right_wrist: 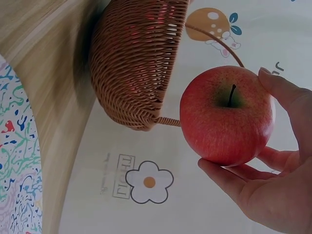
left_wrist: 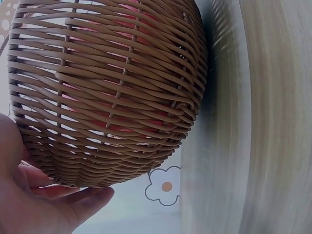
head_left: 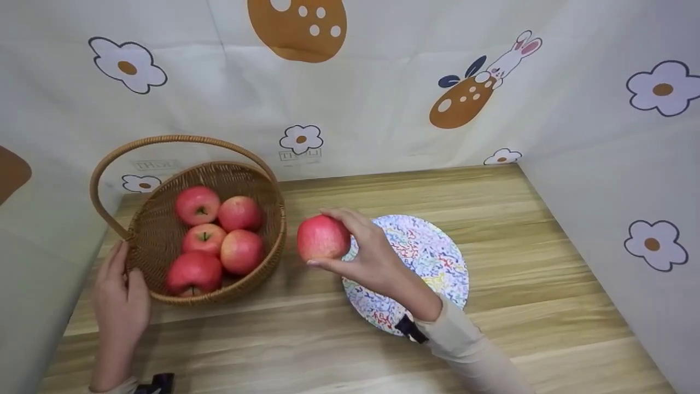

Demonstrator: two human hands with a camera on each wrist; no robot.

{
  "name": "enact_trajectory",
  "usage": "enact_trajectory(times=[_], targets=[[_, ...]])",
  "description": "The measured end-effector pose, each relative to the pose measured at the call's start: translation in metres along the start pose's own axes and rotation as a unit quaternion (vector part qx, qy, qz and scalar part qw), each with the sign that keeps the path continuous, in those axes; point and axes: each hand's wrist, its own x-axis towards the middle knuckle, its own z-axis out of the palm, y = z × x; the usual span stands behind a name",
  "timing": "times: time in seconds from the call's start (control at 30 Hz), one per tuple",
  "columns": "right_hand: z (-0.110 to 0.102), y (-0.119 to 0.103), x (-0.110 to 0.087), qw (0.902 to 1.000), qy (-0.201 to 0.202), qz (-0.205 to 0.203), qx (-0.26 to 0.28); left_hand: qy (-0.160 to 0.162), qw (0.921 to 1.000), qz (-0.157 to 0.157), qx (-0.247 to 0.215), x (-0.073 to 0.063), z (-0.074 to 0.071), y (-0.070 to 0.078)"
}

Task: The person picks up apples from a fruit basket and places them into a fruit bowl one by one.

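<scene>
In the head view my right hand (head_left: 377,265) holds a red apple (head_left: 323,238) between thumb and fingers, in the air to the right of the basket. The right wrist view shows the same apple (right_wrist: 226,117) with its stem facing the camera. A brown wicker basket (head_left: 273,268) with a tall arched handle stands at the left, and several red apples (head_left: 196,272) lie inside it. At the basket's left rim, by the foot of the handle, my left hand (head_left: 121,301) grips the edge. The left wrist view shows its fingers against the woven wall (left_wrist: 107,92).
A round mat (head_left: 407,262) with a multicoloured squiggle pattern lies on the wood-grain table (head_left: 525,257), partly below my right hand and forearm. Pale printed sheets (head_left: 377,109) with flowers and rabbits rise behind the table and at both sides.
</scene>
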Motion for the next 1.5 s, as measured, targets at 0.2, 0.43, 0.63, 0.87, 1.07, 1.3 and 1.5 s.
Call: enact_trajectory(times=[0.2,0.43,0.63,0.87,1.07,1.3,1.5], targets=[[-0.004,0.004,-0.003,1.0,0.002,0.007,-0.003,-0.004,1.0,-0.003,0.003,0.001,0.0,-0.001],[-0.008,0.01,-0.005,0.9999,0.011,0.006,-0.01,-0.006,1.0,-0.005,0.0,0.002,-0.001,-0.001],[-0.012,0.015,-0.008,0.9996,0.015,0.017,-0.013,0.002,1.0,-0.003,0.009,0.003,-0.002,0.0],[-0.017,0.02,-0.012,0.999,0.026,0.033,-0.013,0.005,1.0,-0.003,0.007,0.005,-0.001,0.0],[-0.02,0.024,-0.015,0.9977,0.033,0.058,-0.011,0.011,0.9999,0.001,0.001,0.005,0.0,-0.002],[-0.022,0.031,-0.018,0.9968,0.028,0.073,-0.013,0.013,0.9999,-0.001,-0.002,0.004,0.0,-0.003],[-0.025,0.038,-0.02,0.9956,0.036,0.085,-0.019,0.009,0.9999,0.003,-0.005,0.005,0.001,-0.002]])
